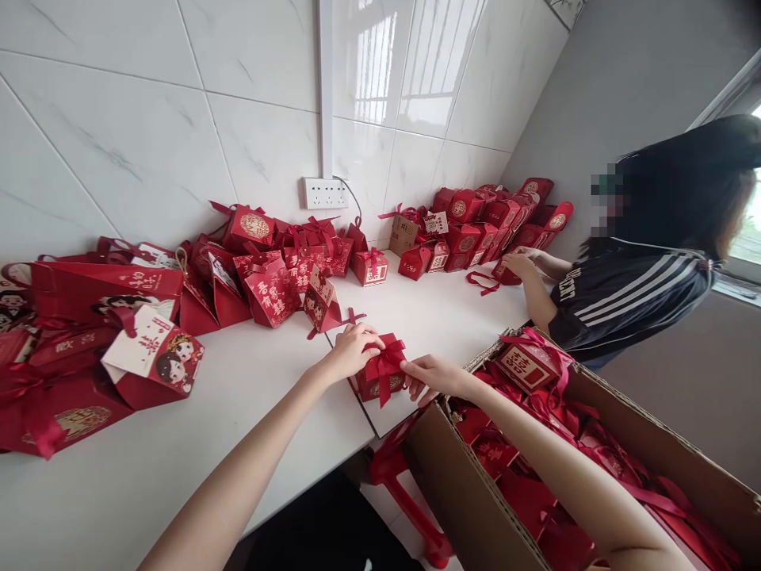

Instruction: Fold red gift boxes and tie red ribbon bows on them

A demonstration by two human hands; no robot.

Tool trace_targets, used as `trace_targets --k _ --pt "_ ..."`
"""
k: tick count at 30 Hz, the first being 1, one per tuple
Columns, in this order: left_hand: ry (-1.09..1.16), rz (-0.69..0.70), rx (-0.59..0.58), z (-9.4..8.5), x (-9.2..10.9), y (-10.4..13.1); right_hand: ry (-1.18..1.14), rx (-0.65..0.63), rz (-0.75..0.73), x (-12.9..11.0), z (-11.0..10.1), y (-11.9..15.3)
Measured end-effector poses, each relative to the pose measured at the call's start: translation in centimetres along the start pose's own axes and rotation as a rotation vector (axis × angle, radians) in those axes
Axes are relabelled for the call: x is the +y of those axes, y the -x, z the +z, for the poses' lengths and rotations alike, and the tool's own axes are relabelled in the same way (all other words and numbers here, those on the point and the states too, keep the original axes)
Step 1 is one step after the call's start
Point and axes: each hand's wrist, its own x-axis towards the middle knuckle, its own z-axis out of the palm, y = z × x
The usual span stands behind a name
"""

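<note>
A small red gift box (376,386) with a red ribbon bow (386,363) sits at the front edge of the white table (238,396). My left hand (352,350) grips the left side of the bow and the box top. My right hand (429,376) pinches the bow's right loop. Both hands are closed on the ribbon.
Piles of red gift boxes and bags (267,270) line the tiled wall at left and at the back corner (493,218). A cardboard carton (476,492) full of red boxes stands at right. Another person (642,262) handles a box at the far table end. A red stool (404,492) stands below.
</note>
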Motion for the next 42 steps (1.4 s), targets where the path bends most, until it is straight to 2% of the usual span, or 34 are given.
trace_targets --k 4,11,17,21,24,26,30,32,36,42 --pt "-0.005 0.054 -0.031 0.1 -0.1 -0.4 0.017 0.038 -0.015 -0.2 0.0 -0.2" --pt "-0.003 0.061 -0.07 0.3 -0.2 -0.9 0.098 -0.06 -0.078 0.1 -0.1 0.4" --pt "0.028 0.034 -0.097 0.0 0.1 -0.9 -0.001 -0.153 -0.064 0.2 0.0 0.6" --pt "0.072 0.018 -0.085 -0.1 0.1 -1.0 0.167 -0.149 -0.087 0.0 -0.1 0.9" --pt "0.129 0.002 -0.041 -0.2 0.3 -0.7 0.323 -0.157 -0.08 -0.7 -1.3 1.6" --pt "0.172 -0.031 0.03 -0.3 0.3 -0.1 0.422 -0.104 -0.055 -1.4 -2.7 2.0" --pt "0.231 -0.244 0.273 0.2 0.3 2.1 0.481 0.268 -0.089 -2.4 -4.7 0.9" --pt "0.254 -0.371 0.327 0.9 0.3 3.1 0.463 0.373 -0.144 -2.3 -4.6 -0.7" --pt "0.311 -0.476 0.286 2.1 0.8 3.7 0.366 0.386 -0.199 -1.4 -2.9 -3.9" --pt "0.377 -0.414 0.297 2.4 0.9 2.9 0.177 0.361 -0.194 0.5 -1.0 -4.8"
